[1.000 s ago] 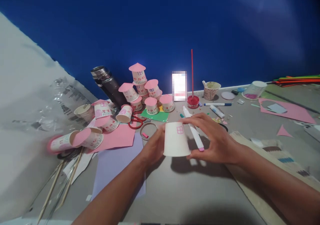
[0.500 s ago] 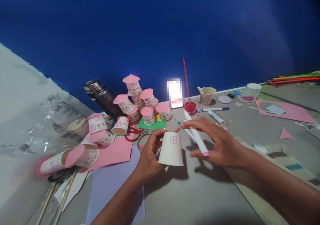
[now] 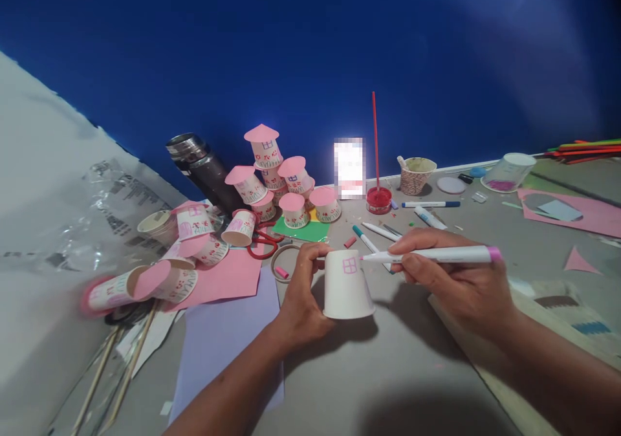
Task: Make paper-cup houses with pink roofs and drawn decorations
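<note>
My left hand [image 3: 305,294] is closed around the left side of a white paper cup [image 3: 347,294], which is held upside down with its rim downward. A small pink window is drawn near the cup's top. In my right hand [image 3: 451,281] is a white marker with a pink end [image 3: 446,255], gripped like a pen. Its tip points left and is at or very near the cup beside the window; I cannot tell whether it touches. Behind the hands lie a teal-tipped marker [image 3: 361,234] and a pink marker cap [image 3: 350,242].
Decorated cups with pink paper roofs [image 3: 262,135] are stacked at the back left, by a dark flask [image 3: 213,177]. Red-handled scissors [image 3: 257,250], a tape roll [image 3: 279,274] and purple paper [image 3: 228,352] lie left. A red stick in a round base [image 3: 378,201] stands behind.
The marker has turned in my right hand from a loose hold to a pen grip, its tip now at the cup. The view has shifted slightly.
</note>
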